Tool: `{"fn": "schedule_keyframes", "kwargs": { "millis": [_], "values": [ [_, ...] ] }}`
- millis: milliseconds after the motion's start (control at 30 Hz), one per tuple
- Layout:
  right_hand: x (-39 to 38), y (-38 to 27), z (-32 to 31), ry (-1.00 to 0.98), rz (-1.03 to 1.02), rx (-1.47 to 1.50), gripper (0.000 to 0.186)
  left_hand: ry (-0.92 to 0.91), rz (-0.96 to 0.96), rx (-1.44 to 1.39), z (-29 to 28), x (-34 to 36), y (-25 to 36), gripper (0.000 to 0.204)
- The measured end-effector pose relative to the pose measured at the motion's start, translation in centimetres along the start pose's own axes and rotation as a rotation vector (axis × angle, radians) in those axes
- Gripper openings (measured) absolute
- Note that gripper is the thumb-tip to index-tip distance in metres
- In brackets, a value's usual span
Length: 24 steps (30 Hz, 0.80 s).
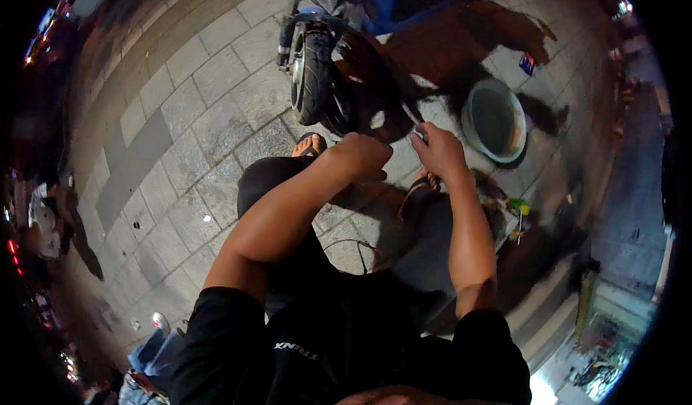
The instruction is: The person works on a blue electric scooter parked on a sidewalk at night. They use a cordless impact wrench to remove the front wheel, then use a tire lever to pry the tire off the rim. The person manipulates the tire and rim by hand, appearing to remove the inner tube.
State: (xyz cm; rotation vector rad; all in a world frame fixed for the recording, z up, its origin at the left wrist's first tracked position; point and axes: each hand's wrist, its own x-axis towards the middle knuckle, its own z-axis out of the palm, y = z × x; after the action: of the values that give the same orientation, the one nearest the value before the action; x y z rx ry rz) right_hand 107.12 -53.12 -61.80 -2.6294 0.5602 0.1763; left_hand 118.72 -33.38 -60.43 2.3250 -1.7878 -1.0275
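"Grey paving slabs [193,189] spread under everything, lit against a dark street. What lies closest?"

"Black short sleeves [220,326], with two bare forearms reaching forward from them."

"And the left hand [360,156]?"

"Its back faces up and its fingers bend out of sight beneath. Whether it grips anything cannot be told from above."

"The right hand [440,151]?"

"Closed around one end of a thin rod [411,109], which slants away up and to the left, toward the wheel. It sits just right of the other hand, apart from it."

"Any feet showing?"

"Two, in dark sandals [311,147], one near each hand."

"What is off to the right?"

"Nearer, some tool with a yellow-green handle [519,207]; past it, a round greenish basin [472,124], near the right hand."

"Where is the wheel [310,81]?"

"Upright, just beyond the left foot, its black tyre facing the person. Farther back, blue bodywork [382,1] leads toward the upper edge."
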Motion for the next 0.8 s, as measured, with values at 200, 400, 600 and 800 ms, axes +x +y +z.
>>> {"fn": "schedule_keyframes", "kwargs": {
  "millis": [200,400,600,800],
  "values": [
    [-1.5,-1.1,-0.7,-0.045,-0.071,-0.009,0.032,-0.013,-0.038,0.009,-0.7,0.0,1.2,0.047],
    [-3.9,-2.5,0.1,-0.206,-0.204,-0.088,0.03,-0.043,0.044,0.015,0.7,0.3,1.3,0.032],
    [-5.6,-1.6,-1.0,-0.165,-0.284,-0.103,0.021,-0.267,-0.062,-0.141,-4.1,1.7,4.8,0.033],
    [-5.1,-0.2,-2.6,-0.095,-0.197,-0.07,0.023,-0.193,0.051,-0.107,-2.0,3.3,2.3,0.046]
  ]
}}
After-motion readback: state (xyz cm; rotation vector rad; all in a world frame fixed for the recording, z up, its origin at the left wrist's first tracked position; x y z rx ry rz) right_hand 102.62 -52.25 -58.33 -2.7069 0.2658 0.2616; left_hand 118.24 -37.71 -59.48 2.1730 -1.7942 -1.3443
